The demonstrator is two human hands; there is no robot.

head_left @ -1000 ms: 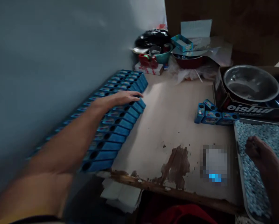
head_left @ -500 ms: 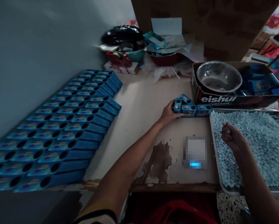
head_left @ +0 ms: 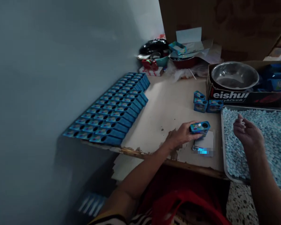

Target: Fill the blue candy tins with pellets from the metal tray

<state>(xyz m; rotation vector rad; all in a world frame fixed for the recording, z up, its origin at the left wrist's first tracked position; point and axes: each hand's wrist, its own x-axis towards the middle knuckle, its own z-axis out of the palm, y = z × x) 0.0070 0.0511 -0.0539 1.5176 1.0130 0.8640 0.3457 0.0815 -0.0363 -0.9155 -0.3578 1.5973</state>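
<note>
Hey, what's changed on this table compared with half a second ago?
The left hand has taken one blue box from the cluster by the carton and brought it nearer, over or just behind the pale square object. Three boxes remain clustered. The right hand stays over the pellet tray; the rows of boxes and steel bowl look unmoved.

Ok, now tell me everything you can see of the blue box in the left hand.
The blue box is small and roughly block-shaped, with what looks like a smooth plastic or card surface. Its top carries colourful printing, too small to read, a small white spot and, toward the right end, a dark round opening. It is held roughly upright, top up, gripped at its left end by the left hand. It overlaps a partly pixelated, pale-topped item; whether they touch is unclear.
</note>
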